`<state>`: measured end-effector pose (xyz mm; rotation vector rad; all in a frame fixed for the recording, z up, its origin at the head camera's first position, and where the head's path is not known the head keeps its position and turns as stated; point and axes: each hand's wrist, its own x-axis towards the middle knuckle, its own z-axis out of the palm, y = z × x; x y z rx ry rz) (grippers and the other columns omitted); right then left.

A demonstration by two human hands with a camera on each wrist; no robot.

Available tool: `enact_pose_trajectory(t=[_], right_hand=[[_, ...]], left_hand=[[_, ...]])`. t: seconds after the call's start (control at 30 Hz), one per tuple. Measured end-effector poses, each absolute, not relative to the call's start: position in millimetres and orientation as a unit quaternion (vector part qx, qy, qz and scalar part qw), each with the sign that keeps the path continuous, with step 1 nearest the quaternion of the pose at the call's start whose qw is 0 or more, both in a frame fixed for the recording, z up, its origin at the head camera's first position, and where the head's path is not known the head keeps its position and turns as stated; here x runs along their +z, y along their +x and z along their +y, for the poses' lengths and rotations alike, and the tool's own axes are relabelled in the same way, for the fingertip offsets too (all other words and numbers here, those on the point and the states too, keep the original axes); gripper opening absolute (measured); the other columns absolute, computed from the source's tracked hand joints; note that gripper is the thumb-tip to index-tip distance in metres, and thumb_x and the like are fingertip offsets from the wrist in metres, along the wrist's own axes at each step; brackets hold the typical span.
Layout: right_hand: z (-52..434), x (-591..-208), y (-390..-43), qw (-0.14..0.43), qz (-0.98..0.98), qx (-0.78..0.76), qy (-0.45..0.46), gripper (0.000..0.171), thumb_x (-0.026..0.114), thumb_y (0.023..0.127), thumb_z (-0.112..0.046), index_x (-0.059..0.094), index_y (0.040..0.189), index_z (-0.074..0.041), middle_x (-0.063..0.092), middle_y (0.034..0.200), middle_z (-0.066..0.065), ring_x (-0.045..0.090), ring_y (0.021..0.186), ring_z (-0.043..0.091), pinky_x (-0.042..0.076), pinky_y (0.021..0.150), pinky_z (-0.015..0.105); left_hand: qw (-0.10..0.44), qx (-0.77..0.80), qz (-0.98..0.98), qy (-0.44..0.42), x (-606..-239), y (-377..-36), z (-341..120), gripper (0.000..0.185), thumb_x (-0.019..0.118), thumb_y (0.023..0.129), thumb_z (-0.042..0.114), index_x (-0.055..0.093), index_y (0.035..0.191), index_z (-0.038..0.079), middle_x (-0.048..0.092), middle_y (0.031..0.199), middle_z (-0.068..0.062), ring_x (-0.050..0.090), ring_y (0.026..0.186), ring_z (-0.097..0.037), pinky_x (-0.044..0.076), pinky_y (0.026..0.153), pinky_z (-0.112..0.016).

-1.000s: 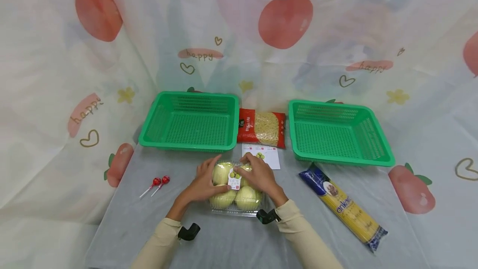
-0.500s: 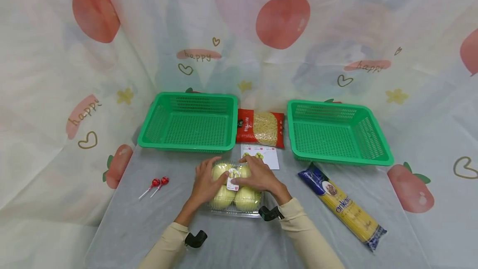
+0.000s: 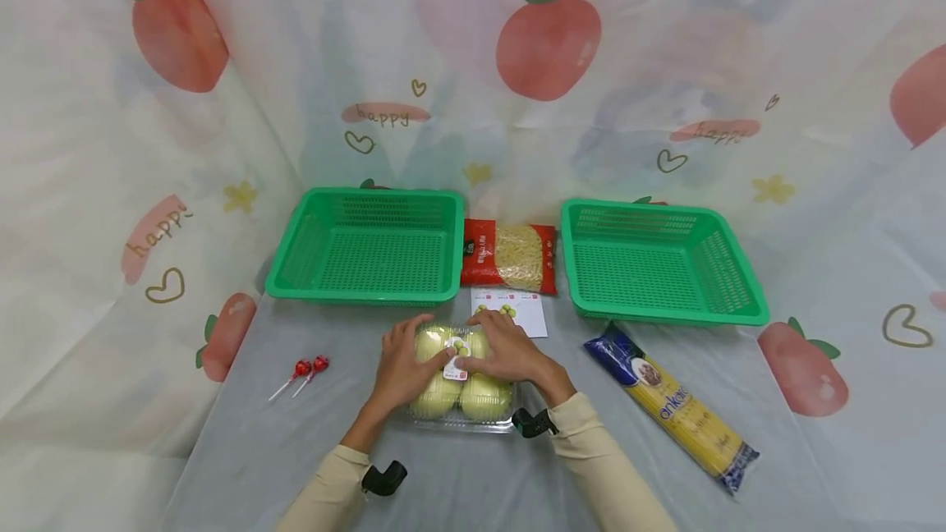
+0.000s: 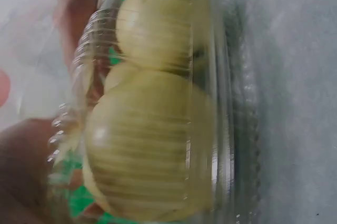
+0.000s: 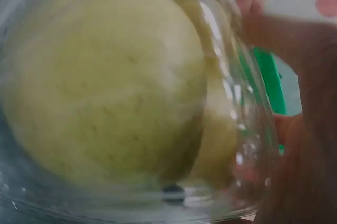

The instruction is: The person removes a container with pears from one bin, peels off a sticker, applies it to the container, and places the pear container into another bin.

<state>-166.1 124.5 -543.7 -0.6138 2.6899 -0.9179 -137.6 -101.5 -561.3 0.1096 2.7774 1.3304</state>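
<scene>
A clear plastic clamshell box point(image 3: 484, 427) of pale green round fruit point(image 3: 484, 398) sits on the table in front of me, its ribbed lid down. A small white label point(image 3: 455, 372) printed with green fruit lies on the lid's middle. My left hand point(image 3: 402, 372) grips the box's left far part, its thumb on the label. From the right, my right hand point(image 3: 510, 351) holds the far part, thumb on the label beside the other. Both wrist views show the fruit point(image 4: 150, 145) close up through the plastic, with blurred fingers over the lid.
Behind stand two green baskets, left point(image 3: 369, 300) and right point(image 3: 668, 318), with a red bag of pale food point(image 3: 517, 257) between them. A white label sheet point(image 3: 526, 318) lies before it. Two red lollipops point(image 3: 310, 369) lie left, an ankara pasta pack point(image 3: 672, 409) right.
My left thumb has moved up from the label's lower edge to its middle, beside the right thumb. The box stays between my hands; the head view has shifted slightly.
</scene>
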Motion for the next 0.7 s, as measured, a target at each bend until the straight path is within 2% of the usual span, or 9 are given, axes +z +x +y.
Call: enact_pose_trajectory(t=[0.07,0.13,0.23,0.37,0.43,0.57,0.7], right_hand=[[125,-543,-167,0.125,0.92,-0.298,-0.222,0.084,0.079,0.088,-0.062,0.055,0.149,-0.01,0.055,0.149,0.009,0.048,0.14,0.032,0.042,0.113,0.057],[124,-542,-167,0.124,0.921,-0.294,-0.222,0.086,0.079,0.086,-0.065,0.055,0.149,-0.011,0.055,0.149,0.009,0.048,0.14,0.031,0.043,0.113,0.056],[119,-542,-167,0.113,0.923,-0.305,-0.205,0.073,0.072,0.094,-0.062,0.059,0.145,-0.012,0.058,0.146,0.009,0.051,0.138,0.03,0.044,0.11,0.057],[113,-542,-166,0.085,0.928,-0.318,-0.177,0.047,0.061,0.106,-0.049,0.063,0.137,-0.014,0.063,0.139,0.01,0.056,0.132,0.031,0.046,0.105,0.06],[112,-544,-165,0.073,0.931,-0.317,-0.166,0.04,0.057,0.109,-0.044,0.064,0.134,-0.014,0.064,0.137,0.011,0.057,0.131,0.032,0.046,0.104,0.06],[114,-548,-161,0.078,0.93,-0.314,-0.175,0.037,0.052,0.112,-0.039,0.063,0.134,-0.012,0.06,0.14,0.014,0.054,0.134,0.034,0.045,0.104,0.061],[121,-545,-164,0.115,0.923,-0.305,-0.207,0.057,0.063,0.103,-0.052,0.059,0.143,-0.012,0.056,0.146,0.014,0.05,0.138,0.033,0.043,0.108,0.061]], left_hand=[[0.024,0.43,0.902,0.025,-562,-137,-101,0.067,0.077,0.094,0.049,0.053,0.151,0.023,0.045,0.156,-0.018,0.04,0.133,-0.038,0.042,0.1,-0.062],[0.025,0.432,0.901,0.025,-562,-138,-102,0.064,0.075,0.097,0.047,0.053,0.151,0.023,0.044,0.156,-0.018,0.04,0.132,-0.038,0.041,0.1,-0.061],[0.034,0.435,0.899,0.05,-562,-139,-107,0.072,0.077,0.095,0.044,0.048,0.156,0.019,0.041,0.158,-0.021,0.037,0.135,-0.04,0.039,0.103,-0.065],[0.073,0.435,0.893,0.088,-559,-142,-116,0.102,0.089,0.081,0.049,0.037,0.163,0.017,0.034,0.162,-0.022,0.03,0.142,-0.042,0.037,0.108,-0.07],[0.078,0.433,0.893,0.095,-559,-143,-116,0.109,0.092,0.077,0.053,0.037,0.163,0.016,0.033,0.163,-0.022,0.03,0.143,-0.043,0.037,0.109,-0.07],[0.05,0.433,0.898,0.065,-566,-139,-109,0.092,0.086,0.084,0.054,0.045,0.158,0.017,0.039,0.161,-0.021,0.032,0.143,-0.043,0.035,0.108,-0.07],[0.026,0.45,0.892,0.033,-570,-136,-103,0.074,0.08,0.093,0.048,0.05,0.154,0.018,0.041,0.159,-0.021,0.033,0.14,-0.041,0.033,0.107,-0.068]])
